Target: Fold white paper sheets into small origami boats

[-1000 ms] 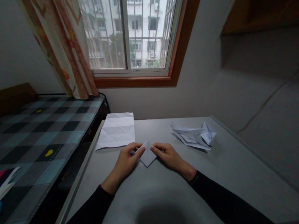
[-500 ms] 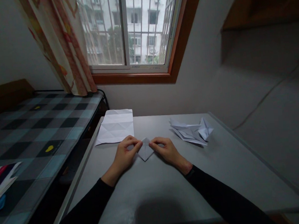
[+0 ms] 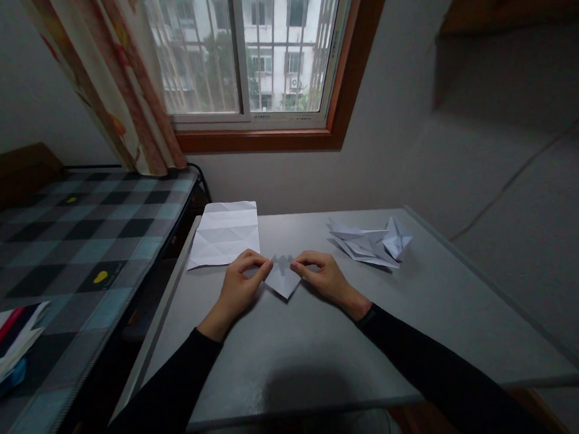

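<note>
A small piece of folded white paper (image 3: 284, 285) is held between my two hands over the middle of the table, its pointed lower corner toward me. My left hand (image 3: 242, 281) pinches its left upper edge between thumb and fingers. On the other side my right hand (image 3: 324, 276) pinches the right upper edge the same way. The paper's top shows separate points with a gap between them. Fingertips cover part of both side edges.
A creased white sheet (image 3: 225, 235) lies at the table's back left. Folded paper shapes (image 3: 366, 243) rest at the back right of the grey-white table (image 3: 459, 337). Left of the table stands a bed with a checked cover (image 3: 72, 261); a window (image 3: 276, 51) is ahead.
The top of the folded paper has parted into separate points, and its body looks wider. My hands have drawn slightly apart, still pinching it. The camera view has tilted a little downward.
</note>
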`<state>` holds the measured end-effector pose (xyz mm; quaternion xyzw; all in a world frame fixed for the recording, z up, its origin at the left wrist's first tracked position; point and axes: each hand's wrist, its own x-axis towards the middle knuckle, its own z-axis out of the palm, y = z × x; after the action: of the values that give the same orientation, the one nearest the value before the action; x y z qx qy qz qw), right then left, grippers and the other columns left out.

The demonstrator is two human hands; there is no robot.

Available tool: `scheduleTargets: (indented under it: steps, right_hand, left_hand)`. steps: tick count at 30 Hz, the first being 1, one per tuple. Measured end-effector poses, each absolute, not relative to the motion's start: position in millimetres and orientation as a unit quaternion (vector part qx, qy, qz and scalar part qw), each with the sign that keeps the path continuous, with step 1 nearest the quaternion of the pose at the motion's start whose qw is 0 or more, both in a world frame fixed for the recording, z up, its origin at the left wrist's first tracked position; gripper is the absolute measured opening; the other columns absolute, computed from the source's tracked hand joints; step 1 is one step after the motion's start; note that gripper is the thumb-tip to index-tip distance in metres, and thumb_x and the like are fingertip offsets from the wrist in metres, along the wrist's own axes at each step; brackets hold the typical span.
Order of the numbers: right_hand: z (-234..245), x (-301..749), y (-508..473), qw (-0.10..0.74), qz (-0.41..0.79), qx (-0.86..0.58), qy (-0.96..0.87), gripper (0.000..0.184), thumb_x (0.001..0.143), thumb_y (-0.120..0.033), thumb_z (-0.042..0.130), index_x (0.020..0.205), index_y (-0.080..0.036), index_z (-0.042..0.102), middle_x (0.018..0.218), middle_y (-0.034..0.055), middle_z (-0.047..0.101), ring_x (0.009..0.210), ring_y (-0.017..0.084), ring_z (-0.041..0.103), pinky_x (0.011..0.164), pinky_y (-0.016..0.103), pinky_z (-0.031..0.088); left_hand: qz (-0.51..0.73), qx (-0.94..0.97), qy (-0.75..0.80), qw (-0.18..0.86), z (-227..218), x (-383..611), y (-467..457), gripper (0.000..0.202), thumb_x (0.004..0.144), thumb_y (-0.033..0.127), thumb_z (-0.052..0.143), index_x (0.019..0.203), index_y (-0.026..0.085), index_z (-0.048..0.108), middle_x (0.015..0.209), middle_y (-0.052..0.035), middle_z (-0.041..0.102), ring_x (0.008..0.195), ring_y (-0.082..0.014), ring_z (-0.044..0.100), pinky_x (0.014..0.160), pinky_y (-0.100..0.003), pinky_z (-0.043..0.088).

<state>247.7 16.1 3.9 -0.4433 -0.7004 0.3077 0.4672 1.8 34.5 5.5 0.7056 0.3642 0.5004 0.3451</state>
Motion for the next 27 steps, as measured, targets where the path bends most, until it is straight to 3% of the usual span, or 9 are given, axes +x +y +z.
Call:
scheduleTargets:
  steps: [7, 13, 17, 21, 27]
  right_hand:
    - [2.2, 256.2, 13.8, 0.473, 0.308, -0.451, -0.692, 0.033, 0.099, -0.053, 0.079, 0.087, -0.022, 0.080, 0.088, 0.0059, 0.079, 0.081, 0.022, 0.070, 0.078, 0.035, 0.056]
    - [1.1, 265.4, 7.9, 0.470, 0.286, -0.454, -0.701, 0.030, 0.101, -0.050, 0.076, 0.088, -0.023, 0.077, 0.090, 0.0067, 0.077, 0.084, 0.024, 0.070, 0.080, 0.036, 0.056]
    - [0.9, 275.1, 6.9, 0.465, 0.318, -0.457, -0.688, 0.027, 0.098, -0.049, 0.078, 0.093, -0.023, 0.075, 0.092, 0.0062, 0.077, 0.087, 0.024, 0.073, 0.084, 0.037, 0.058]
    - [1.5, 282.0, 3.8, 0.459, 0.366, -0.428, -0.687, 0.024, 0.096, -0.045, 0.078, 0.093, -0.023, 0.069, 0.104, 0.0083, 0.081, 0.098, 0.024, 0.075, 0.092, 0.038, 0.058]
    - [-0.8, 281.9, 0.5, 0.465, 0.362, -0.415, -0.694, 0.023, 0.091, -0.029, 0.077, 0.087, -0.025, 0.055, 0.109, 0.0083, 0.080, 0.102, 0.024, 0.074, 0.092, 0.038, 0.055]
  left_hand:
    - [0.468, 0.726, 0.355, 0.357, 6.9, -6.4, 38.4, 0.024, 0.104, 0.039, 0.068, 0.089, 0.021, 0.073, 0.095, -0.0056, 0.071, 0.095, -0.0215, 0.066, 0.092, -0.034, 0.053]
    - [0.415, 0.737, 0.355, 0.398, 8.2, -13.0, 35.2, 0.013, 0.096, 0.029, 0.065, 0.102, 0.020, 0.074, 0.102, -0.0063, 0.076, 0.096, -0.0217, 0.070, 0.092, -0.035, 0.054]
    - [0.393, 0.742, 0.356, 0.411, 11.0, -19.4, 34.2, 0.003, 0.085, 0.021, 0.065, 0.089, 0.021, 0.065, 0.104, -0.0071, 0.080, 0.098, -0.0233, 0.072, 0.093, -0.037, 0.053]
    - [0.387, 0.750, 0.345, 0.410, 11.1, -24.4, 35.1, 0.013, 0.076, 0.016, 0.063, 0.080, 0.023, 0.054, 0.100, -0.0050, 0.078, 0.091, -0.0212, 0.070, 0.087, -0.035, 0.050]
    - [0.359, 0.757, 0.337, 0.431, 6.7, -22.8, 30.9, 0.015, 0.077, 0.015, 0.066, 0.083, 0.022, 0.054, 0.098, -0.0047, 0.077, 0.089, -0.0193, 0.070, 0.084, -0.032, 0.054]
